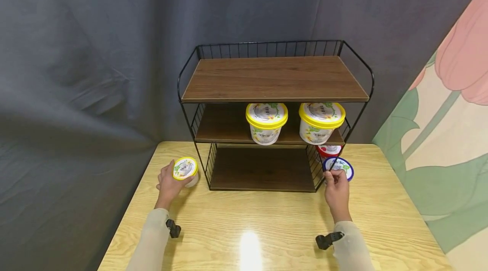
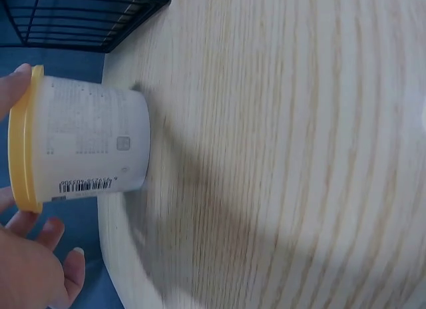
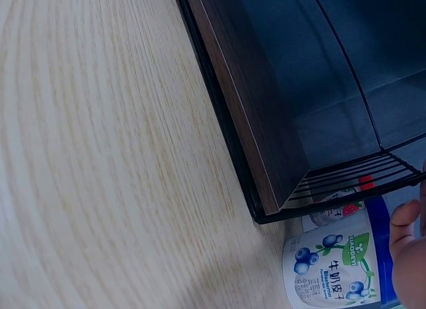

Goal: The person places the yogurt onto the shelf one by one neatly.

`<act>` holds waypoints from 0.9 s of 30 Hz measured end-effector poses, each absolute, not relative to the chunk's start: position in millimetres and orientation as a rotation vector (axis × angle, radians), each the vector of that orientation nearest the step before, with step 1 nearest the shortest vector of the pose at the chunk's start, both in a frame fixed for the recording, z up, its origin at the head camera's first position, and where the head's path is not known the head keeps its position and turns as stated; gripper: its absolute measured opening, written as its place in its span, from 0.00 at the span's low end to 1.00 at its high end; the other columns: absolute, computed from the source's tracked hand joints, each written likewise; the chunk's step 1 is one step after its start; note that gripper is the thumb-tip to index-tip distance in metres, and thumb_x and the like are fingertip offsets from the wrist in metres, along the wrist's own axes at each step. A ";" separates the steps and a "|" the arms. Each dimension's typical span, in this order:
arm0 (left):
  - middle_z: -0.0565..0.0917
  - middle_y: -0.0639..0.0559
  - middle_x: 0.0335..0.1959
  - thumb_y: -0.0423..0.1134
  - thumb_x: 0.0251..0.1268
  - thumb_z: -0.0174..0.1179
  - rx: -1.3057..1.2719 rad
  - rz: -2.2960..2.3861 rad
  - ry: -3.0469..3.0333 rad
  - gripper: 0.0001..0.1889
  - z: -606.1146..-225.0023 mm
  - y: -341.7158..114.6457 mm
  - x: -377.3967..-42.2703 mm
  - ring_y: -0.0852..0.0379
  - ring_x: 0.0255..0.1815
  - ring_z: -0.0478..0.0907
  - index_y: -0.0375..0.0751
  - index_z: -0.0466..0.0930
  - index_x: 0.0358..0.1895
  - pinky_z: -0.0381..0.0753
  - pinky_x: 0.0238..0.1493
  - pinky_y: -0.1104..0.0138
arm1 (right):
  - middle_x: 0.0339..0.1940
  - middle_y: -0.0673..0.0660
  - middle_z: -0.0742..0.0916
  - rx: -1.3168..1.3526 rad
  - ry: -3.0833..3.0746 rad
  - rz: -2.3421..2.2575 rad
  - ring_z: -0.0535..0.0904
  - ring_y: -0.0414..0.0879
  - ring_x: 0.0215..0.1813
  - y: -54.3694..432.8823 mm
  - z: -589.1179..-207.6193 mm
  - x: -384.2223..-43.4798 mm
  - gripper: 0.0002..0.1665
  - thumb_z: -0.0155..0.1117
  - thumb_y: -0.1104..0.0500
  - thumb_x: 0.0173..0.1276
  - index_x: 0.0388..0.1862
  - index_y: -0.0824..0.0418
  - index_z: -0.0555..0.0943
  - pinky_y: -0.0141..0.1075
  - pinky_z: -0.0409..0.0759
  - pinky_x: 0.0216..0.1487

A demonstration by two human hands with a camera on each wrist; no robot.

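Note:
My left hand (image 1: 169,183) grips a small white tub with a yellow lid (image 1: 185,168), left of the black wire shelf rack (image 1: 274,101). In the left wrist view, thumb and fingers span the lid of the yellow-lidded tub (image 2: 93,136), whose side shows a barcode. Its base is close to the tabletop. Over at the rack's front right post, my right hand (image 1: 337,192) pinches the post between thumb and finger. Right behind those fingers stands a blue-lidded tub (image 3: 333,266) with blueberries printed on it, overlapped by the hand in the head view.
Two larger yellow-lidded tubs (image 1: 266,123) stand on the middle shelf. Behind the blue-lidded tub, a red-lidded tub (image 1: 329,150) sits partly hidden by the rack. Wire side rails flank the brown bottom shelf (image 1: 263,169). A dark curtain (image 1: 244,4) hangs behind the wooden table (image 1: 213,233).

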State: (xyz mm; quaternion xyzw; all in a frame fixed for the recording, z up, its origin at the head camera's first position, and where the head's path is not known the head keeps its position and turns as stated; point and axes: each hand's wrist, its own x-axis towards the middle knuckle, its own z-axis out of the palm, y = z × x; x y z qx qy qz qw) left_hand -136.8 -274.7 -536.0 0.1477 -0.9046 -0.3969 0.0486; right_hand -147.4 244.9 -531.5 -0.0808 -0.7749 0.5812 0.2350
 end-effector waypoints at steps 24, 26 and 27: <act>0.50 0.34 0.67 0.54 0.48 0.77 0.494 -1.200 -2.632 0.58 -547.9 -256.4 -138.4 0.35 0.66 0.46 0.43 0.48 0.79 0.48 0.56 0.41 | 0.31 0.38 0.79 -0.220 -2.164 1.580 0.74 0.24 0.34 247.6 -533.7 -150.7 0.09 0.54 0.68 0.75 0.44 0.77 0.70 0.17 0.72 0.35; 0.52 0.34 0.65 0.55 0.48 0.77 0.504 -1.169 -2.635 0.58 -547.3 -254.9 -139.4 0.35 0.64 0.47 0.42 0.50 0.78 0.49 0.55 0.43 | 0.31 0.37 0.79 -0.211 -2.154 1.595 0.74 0.23 0.34 248.3 -533.5 -150.9 0.09 0.54 0.69 0.75 0.44 0.78 0.70 0.18 0.72 0.35; 0.52 0.34 0.65 0.55 0.48 0.77 0.500 -1.165 -2.642 0.57 -546.8 -255.0 -139.8 0.35 0.64 0.47 0.42 0.51 0.78 0.49 0.55 0.43 | 0.31 0.36 0.79 -0.222 -2.158 1.595 0.74 0.23 0.34 249.0 -533.7 -150.8 0.09 0.54 0.69 0.75 0.44 0.78 0.70 0.18 0.72 0.35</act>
